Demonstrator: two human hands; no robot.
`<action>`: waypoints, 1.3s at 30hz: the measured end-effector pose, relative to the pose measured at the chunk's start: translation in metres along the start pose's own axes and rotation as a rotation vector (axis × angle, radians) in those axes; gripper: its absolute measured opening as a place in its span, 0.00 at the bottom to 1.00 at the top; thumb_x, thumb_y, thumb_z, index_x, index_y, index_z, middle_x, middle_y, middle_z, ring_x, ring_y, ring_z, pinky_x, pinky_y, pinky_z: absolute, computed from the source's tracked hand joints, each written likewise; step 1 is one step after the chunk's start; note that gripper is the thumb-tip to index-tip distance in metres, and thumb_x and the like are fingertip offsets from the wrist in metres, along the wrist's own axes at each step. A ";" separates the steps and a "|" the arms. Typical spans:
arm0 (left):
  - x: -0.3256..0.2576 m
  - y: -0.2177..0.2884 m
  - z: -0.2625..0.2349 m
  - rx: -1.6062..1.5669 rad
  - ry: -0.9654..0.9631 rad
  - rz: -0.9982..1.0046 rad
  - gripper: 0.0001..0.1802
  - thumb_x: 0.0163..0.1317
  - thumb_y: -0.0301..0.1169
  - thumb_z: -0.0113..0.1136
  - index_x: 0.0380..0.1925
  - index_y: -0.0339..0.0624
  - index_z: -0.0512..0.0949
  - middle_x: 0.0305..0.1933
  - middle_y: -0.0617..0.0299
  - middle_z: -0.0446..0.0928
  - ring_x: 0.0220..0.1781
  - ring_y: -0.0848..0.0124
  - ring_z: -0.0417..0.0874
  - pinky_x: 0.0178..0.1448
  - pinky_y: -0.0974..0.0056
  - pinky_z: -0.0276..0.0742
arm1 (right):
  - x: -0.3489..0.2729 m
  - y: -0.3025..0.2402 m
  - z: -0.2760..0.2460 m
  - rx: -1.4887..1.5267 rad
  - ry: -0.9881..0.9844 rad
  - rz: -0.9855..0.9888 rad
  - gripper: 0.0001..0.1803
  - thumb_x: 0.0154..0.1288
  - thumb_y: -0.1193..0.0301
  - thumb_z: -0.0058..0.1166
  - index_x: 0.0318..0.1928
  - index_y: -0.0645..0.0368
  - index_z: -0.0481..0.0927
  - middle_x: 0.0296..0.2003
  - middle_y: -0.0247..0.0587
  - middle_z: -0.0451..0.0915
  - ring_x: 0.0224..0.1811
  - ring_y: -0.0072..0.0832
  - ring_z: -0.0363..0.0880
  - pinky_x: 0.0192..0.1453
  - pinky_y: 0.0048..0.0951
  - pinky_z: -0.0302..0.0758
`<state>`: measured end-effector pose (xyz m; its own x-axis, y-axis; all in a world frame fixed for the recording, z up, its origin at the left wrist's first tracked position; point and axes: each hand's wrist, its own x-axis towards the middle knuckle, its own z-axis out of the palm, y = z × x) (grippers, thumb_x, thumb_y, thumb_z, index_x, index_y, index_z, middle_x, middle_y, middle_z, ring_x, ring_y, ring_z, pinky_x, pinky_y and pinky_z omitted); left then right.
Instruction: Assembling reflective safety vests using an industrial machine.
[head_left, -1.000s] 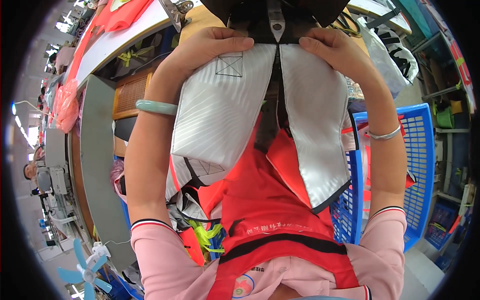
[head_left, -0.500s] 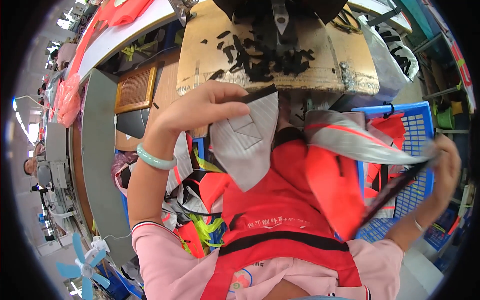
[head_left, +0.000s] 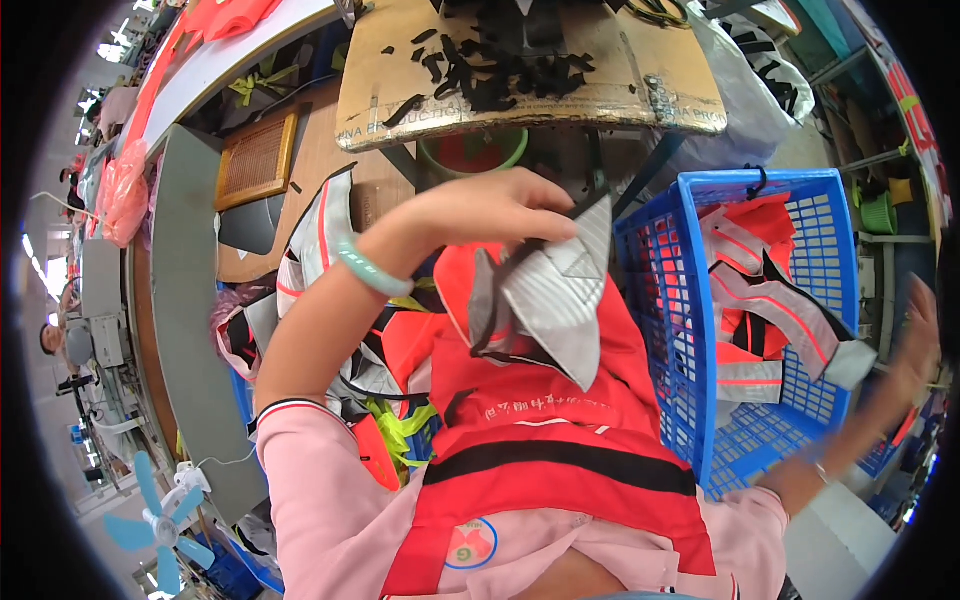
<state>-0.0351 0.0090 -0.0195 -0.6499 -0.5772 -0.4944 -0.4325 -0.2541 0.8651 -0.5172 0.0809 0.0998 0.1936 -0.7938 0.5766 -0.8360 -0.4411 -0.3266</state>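
My left hand (head_left: 497, 208) is raised in front of me and grips a grey reflective strip piece with a black strap (head_left: 551, 287); it hangs down over my red apron (head_left: 540, 420). A green bangle (head_left: 366, 270) sits on that wrist. My right hand (head_left: 912, 345) is stretched out to the far right, blurred, fingers apart and holding nothing, beyond the blue plastic basket (head_left: 668, 330). In the basket lie orange vests with grey reflective strips (head_left: 775, 300).
A brown board (head_left: 400, 70) strewn with black strap scraps (head_left: 500, 55) stands ahead, a green bucket (head_left: 470, 155) under it. More orange and grey vest pieces (head_left: 330, 290) are piled at my left. A small blue fan (head_left: 160, 520) stands at lower left; a white plastic bag (head_left: 755, 90) at upper right.
Both hands held the grey piece up at the board; the right hand pulled a part away rightward, dropped it in the basket, and is now empty. The left hand lowered its piece.
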 end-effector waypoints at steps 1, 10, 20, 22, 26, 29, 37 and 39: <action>0.007 -0.002 0.011 -0.078 -0.011 -0.005 0.28 0.62 0.43 0.60 0.52 0.28 0.74 0.42 0.62 0.78 0.42 0.78 0.76 0.44 0.71 0.73 | -0.008 -0.068 0.088 0.094 0.051 0.219 0.13 0.67 0.66 0.51 0.47 0.61 0.79 0.44 0.38 0.79 0.40 0.21 0.77 0.39 0.24 0.73; 0.018 -0.046 0.037 -0.604 0.032 0.117 0.21 0.71 0.43 0.49 0.52 0.38 0.76 0.45 0.63 0.80 0.46 0.74 0.79 0.50 0.70 0.73 | -0.010 -0.171 0.258 0.213 -0.643 -0.578 0.28 0.46 0.58 0.67 0.47 0.56 0.76 0.36 0.39 0.72 0.39 0.34 0.75 0.42 0.35 0.70; -0.015 -0.039 0.053 0.246 0.968 0.470 0.16 0.59 0.22 0.53 0.47 0.39 0.79 0.38 0.49 0.82 0.35 0.59 0.85 0.40 0.62 0.79 | 0.059 -0.157 0.258 0.700 -0.581 0.021 0.12 0.56 0.67 0.61 0.34 0.64 0.77 0.28 0.47 0.78 0.27 0.40 0.80 0.31 0.33 0.74; -0.026 -0.026 0.031 0.224 0.964 0.414 0.15 0.58 0.23 0.54 0.46 0.38 0.80 0.34 0.50 0.83 0.30 0.63 0.85 0.36 0.65 0.78 | 0.074 -0.157 0.250 0.709 -0.624 0.040 0.14 0.57 0.66 0.60 0.36 0.65 0.77 0.29 0.49 0.79 0.28 0.38 0.80 0.32 0.33 0.74; -0.041 -0.003 -0.006 0.303 0.842 0.383 0.15 0.59 0.27 0.56 0.46 0.36 0.80 0.36 0.49 0.83 0.33 0.66 0.83 0.39 0.65 0.76 | 0.097 -0.152 0.253 0.687 -0.733 0.039 0.15 0.57 0.65 0.57 0.38 0.66 0.78 0.28 0.51 0.78 0.31 0.42 0.78 0.36 0.36 0.73; -0.045 0.013 -0.032 0.349 0.762 0.320 0.15 0.60 0.29 0.60 0.45 0.32 0.79 0.39 0.54 0.82 0.41 0.71 0.81 0.48 0.67 0.74 | 0.107 -0.154 0.265 0.571 -0.559 -0.037 0.16 0.57 0.64 0.56 0.39 0.65 0.77 0.27 0.52 0.77 0.30 0.47 0.76 0.36 0.39 0.72; -0.030 0.031 -0.095 0.202 0.674 0.117 0.22 0.61 0.35 0.63 0.50 0.30 0.77 0.39 0.65 0.80 0.42 0.80 0.77 0.49 0.74 0.70 | 0.147 -0.140 0.313 0.658 -0.555 0.084 0.18 0.54 0.63 0.56 0.39 0.65 0.79 0.24 0.46 0.77 0.27 0.35 0.75 0.36 0.34 0.72; -0.023 0.030 -0.104 0.165 0.671 0.102 0.23 0.60 0.35 0.64 0.51 0.31 0.77 0.40 0.65 0.80 0.42 0.80 0.77 0.49 0.74 0.71 | 0.156 -0.134 0.321 0.682 -0.640 0.146 0.20 0.54 0.61 0.56 0.39 0.67 0.79 0.25 0.44 0.77 0.30 0.30 0.76 0.38 0.32 0.72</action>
<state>0.0317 -0.0660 0.0264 -0.1887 -0.9600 -0.2067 -0.5140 -0.0828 0.8538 -0.2097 -0.1178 -0.0071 0.5246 -0.8503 0.0412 -0.4325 -0.3079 -0.8474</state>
